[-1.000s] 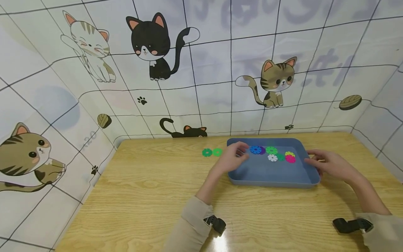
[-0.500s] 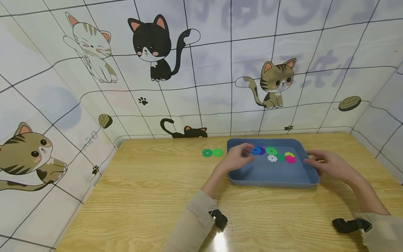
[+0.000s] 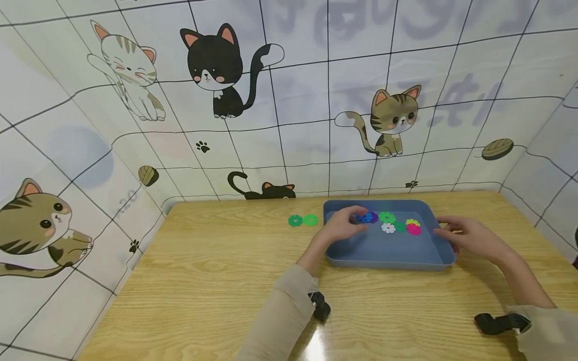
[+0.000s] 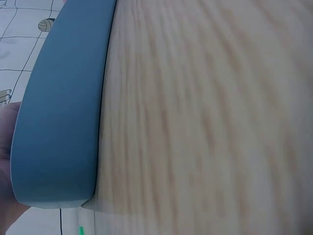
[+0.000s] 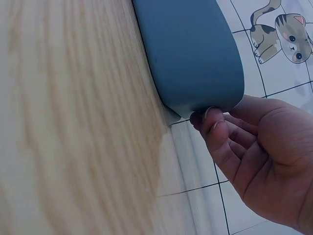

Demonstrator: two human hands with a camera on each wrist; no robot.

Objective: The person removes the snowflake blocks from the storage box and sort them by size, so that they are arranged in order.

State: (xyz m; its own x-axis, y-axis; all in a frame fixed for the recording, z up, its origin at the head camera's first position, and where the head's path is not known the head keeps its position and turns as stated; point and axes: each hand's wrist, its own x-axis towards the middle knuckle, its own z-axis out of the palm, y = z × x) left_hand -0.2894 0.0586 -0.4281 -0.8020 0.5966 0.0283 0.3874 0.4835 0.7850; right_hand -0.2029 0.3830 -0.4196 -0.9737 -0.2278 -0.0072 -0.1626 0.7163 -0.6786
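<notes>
A shallow blue-grey tray (image 3: 397, 250) lies on the wooden table with several flower-shaped plastic discs inside. My left hand (image 3: 340, 224) reaches over the tray's left rim, thumb and fingers apart, fingertips right at a blue disc (image 3: 367, 217). Beside that disc lie a purple one (image 3: 374, 217), a green one (image 3: 387, 217) and a white one (image 3: 388, 228). Farther right are a dark green disc (image 3: 400, 227), a yellow one (image 3: 413, 222) and a pink one (image 3: 413, 229). My right hand (image 3: 469, 238) grips the tray's right side, thumb at the rim and fingertips against the outer wall.
Left of the tray, a dark green disc (image 3: 295, 220) and a light green disc (image 3: 310, 220) lie side by side on the table (image 3: 217, 271). Behind the table rises a wall covering (image 3: 307, 100) printed with cartoon cats.
My left hand has moved right, farther into the tray, so its fingers now partly cover the blue disc. My right hand stays at the tray's right side.
</notes>
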